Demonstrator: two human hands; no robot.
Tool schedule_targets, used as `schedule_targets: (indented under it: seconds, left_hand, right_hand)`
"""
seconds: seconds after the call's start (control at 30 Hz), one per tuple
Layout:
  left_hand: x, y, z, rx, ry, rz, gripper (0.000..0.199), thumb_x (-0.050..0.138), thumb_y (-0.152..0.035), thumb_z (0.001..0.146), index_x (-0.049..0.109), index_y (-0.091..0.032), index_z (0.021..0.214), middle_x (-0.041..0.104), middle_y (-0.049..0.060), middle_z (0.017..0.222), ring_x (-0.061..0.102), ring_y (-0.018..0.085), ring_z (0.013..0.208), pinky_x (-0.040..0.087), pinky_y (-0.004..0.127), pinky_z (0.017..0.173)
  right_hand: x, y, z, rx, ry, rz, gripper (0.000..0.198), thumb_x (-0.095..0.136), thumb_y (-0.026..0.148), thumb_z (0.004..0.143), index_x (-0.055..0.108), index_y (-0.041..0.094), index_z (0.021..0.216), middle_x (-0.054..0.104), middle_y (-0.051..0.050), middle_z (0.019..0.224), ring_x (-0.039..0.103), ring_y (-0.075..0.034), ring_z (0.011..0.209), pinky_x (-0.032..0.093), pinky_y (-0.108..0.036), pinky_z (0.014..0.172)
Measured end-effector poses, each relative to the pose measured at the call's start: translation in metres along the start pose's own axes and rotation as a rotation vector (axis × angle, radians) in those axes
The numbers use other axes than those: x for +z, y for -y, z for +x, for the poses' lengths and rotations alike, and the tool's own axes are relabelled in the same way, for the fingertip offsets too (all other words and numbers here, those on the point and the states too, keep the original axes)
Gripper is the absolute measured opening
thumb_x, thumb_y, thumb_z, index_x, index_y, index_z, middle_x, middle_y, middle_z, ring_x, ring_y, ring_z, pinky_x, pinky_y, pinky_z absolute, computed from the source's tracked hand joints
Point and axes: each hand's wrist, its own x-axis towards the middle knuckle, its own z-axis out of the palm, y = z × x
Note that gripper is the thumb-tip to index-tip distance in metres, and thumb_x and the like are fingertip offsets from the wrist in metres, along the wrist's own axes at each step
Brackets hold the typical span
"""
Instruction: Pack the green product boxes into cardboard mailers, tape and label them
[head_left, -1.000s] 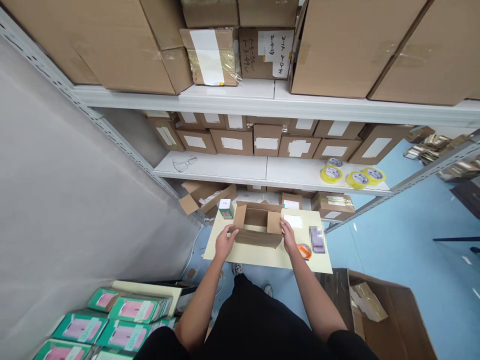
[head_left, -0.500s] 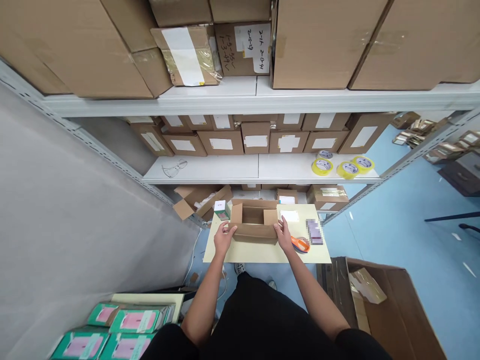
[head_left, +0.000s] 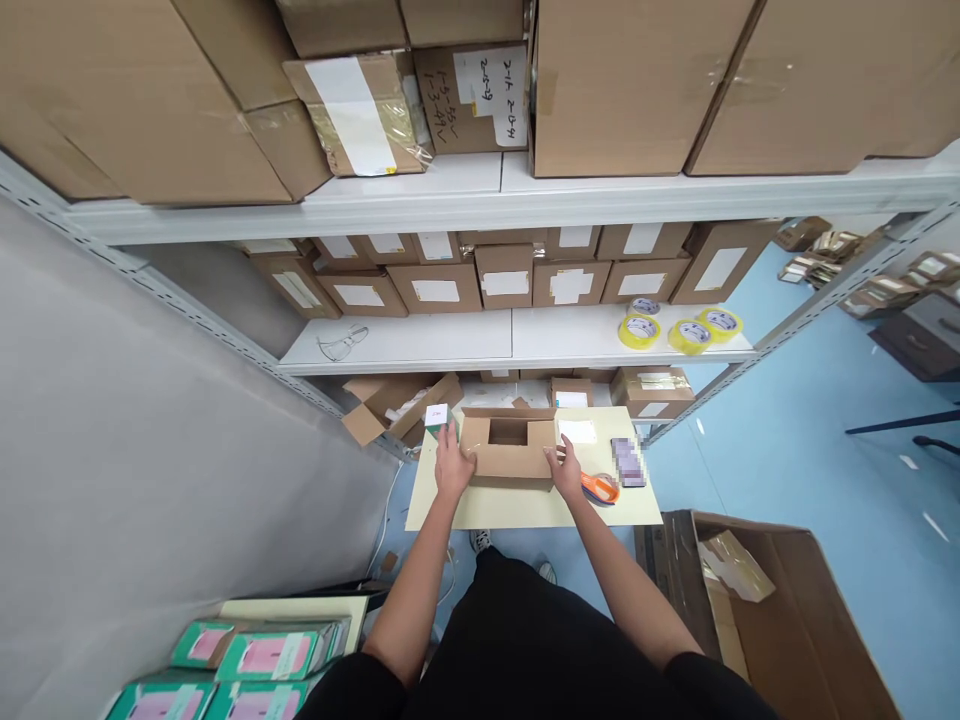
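Note:
A small cardboard box (head_left: pixel 513 462) lies on the pale yellow work board in front of me, its near flap folded inward and a dark gap still showing in the middle. My left hand (head_left: pixel 453 466) is at the box's left end, fingers stretched forward and thumb against the near flap. At the right end my right hand (head_left: pixel 565 470) grips the corner between thumb and fingers. Just beyond my left fingers stands a small white and green carton (head_left: pixel 436 416). An orange tape dispenser (head_left: pixel 601 488) lies beside my right hand.
On the board (head_left: pixel 502 512) also lie a white paper (head_left: pixel 577 431) and a blurred purple item (head_left: pixel 628 462). Shelves with boxes rise ahead, with yellow tape rolls (head_left: pixel 639 331) on one. A large open carton (head_left: pixel 780 590) stands at lower right, green packages (head_left: pixel 262 655) at lower left.
The box's near flap has swung from upright to folded in over the opening. My left hand has shifted forward, its fingers now stretched out; my right hand stays at its corner.

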Motion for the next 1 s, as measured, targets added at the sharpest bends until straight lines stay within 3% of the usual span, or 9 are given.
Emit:
schedule_targets:
  seconds: [0.07, 0.13, 0.27, 0.33, 0.4, 0.53, 0.7, 0.87, 1.0]
  left_hand:
    - [-0.010, -0.019, 0.017, 0.110, 0.005, 0.095, 0.094, 0.066, -0.031, 0.085, 0.018, -0.023, 0.165, 0.019, 0.015, 0.172, 0.032, 0.037, 0.152, 0.038, 0.049, 0.118]
    - [-0.018, -0.037, 0.034, 0.231, 0.026, 0.172, 0.096, 0.066, -0.028, 0.084, 0.018, -0.024, 0.166, 0.017, 0.012, 0.174, 0.026, 0.038, 0.155, 0.032, 0.051, 0.121]
    - [-0.020, -0.054, 0.046, 0.368, 0.127, 0.298, 0.081, 0.063, -0.028, 0.088, 0.033, -0.023, 0.163, 0.049, 0.015, 0.156, 0.022, 0.040, 0.156, 0.027, 0.055, 0.123]
    - [-0.012, -0.051, 0.036, 0.365, 0.210, 0.366, 0.065, 0.060, -0.031, 0.092, 0.047, -0.023, 0.156, 0.059, 0.017, 0.146, 0.033, 0.039, 0.151, 0.028, 0.056, 0.122]
    - [0.001, -0.044, 0.019, 0.337, 0.289, 0.416, 0.057, 0.057, -0.037, 0.095, 0.054, -0.022, 0.150, 0.056, 0.020, 0.149, 0.038, 0.039, 0.149, 0.030, 0.057, 0.120]
    - [0.023, -0.026, -0.008, 0.253, 0.353, 0.443, 0.073, 0.052, -0.054, 0.097, 0.044, -0.013, 0.157, 0.031, 0.025, 0.167, 0.023, 0.041, 0.157, 0.023, 0.060, 0.122]
    - [0.034, -0.014, -0.003, 0.218, 0.366, 0.420, 0.081, 0.046, -0.067, 0.095, 0.040, -0.018, 0.160, 0.025, 0.021, 0.170, 0.017, 0.039, 0.159, 0.018, 0.061, 0.124]
    - [0.035, -0.012, 0.001, 0.222, 0.303, 0.384, 0.078, 0.045, -0.065, 0.096, 0.042, -0.018, 0.158, 0.027, 0.020, 0.170, 0.019, 0.037, 0.159, 0.017, 0.059, 0.125]
    - [0.036, -0.012, -0.001, 0.201, 0.321, 0.385, 0.080, 0.045, -0.067, 0.097, 0.040, -0.019, 0.160, 0.025, 0.019, 0.171, 0.017, 0.037, 0.159, 0.016, 0.060, 0.125]
  right_hand:
    - [0.000, 0.001, 0.001, 0.006, -0.006, -0.021, 0.083, 0.062, 0.067, 0.082, 0.050, 0.022, 0.150, 0.070, -0.014, 0.124, 0.071, -0.029, 0.096, 0.056, -0.040, 0.085]
    - [0.001, 0.002, 0.001, 0.005, -0.015, -0.046, 0.082, 0.061, 0.066, 0.083, 0.049, 0.022, 0.151, 0.071, -0.013, 0.123, 0.071, -0.029, 0.096, 0.056, -0.040, 0.085]
    - [-0.001, 0.004, -0.002, 0.004, -0.031, -0.079, 0.082, 0.059, 0.068, 0.085, 0.047, 0.023, 0.152, 0.071, -0.013, 0.124, 0.071, -0.030, 0.101, 0.055, -0.042, 0.090]
    - [-0.002, 0.006, -0.004, 0.005, -0.036, -0.083, 0.081, 0.059, 0.069, 0.085, 0.047, 0.024, 0.152, 0.070, -0.013, 0.126, 0.070, -0.031, 0.105, 0.054, -0.042, 0.093]
    - [-0.001, 0.007, -0.006, -0.009, -0.040, -0.093, 0.080, 0.058, 0.068, 0.086, 0.047, 0.024, 0.152, 0.069, -0.014, 0.128, 0.069, -0.031, 0.107, 0.053, -0.043, 0.095]
    - [0.004, 0.007, -0.008, -0.036, -0.056, -0.097, 0.076, 0.055, 0.066, 0.089, 0.049, 0.021, 0.150, 0.069, -0.015, 0.128, 0.068, -0.032, 0.108, 0.053, -0.046, 0.096]
    - [0.009, 0.006, -0.002, -0.057, -0.057, -0.036, 0.072, 0.055, 0.066, 0.089, 0.053, 0.022, 0.146, 0.069, -0.014, 0.129, 0.066, -0.031, 0.113, 0.052, -0.045, 0.099]
    - [-0.023, -0.015, 0.015, -0.050, -0.154, -0.008, 0.063, 0.041, 0.062, 0.095, 0.063, 0.017, 0.133, 0.068, -0.016, 0.133, 0.060, -0.030, 0.126, 0.045, -0.043, 0.109]
    - [-0.068, -0.055, 0.030, 0.101, -0.205, -0.180, 0.048, 0.059, 0.051, 0.082, 0.072, 0.017, 0.113, 0.071, -0.017, 0.126, 0.061, -0.033, 0.124, 0.044, -0.043, 0.107]
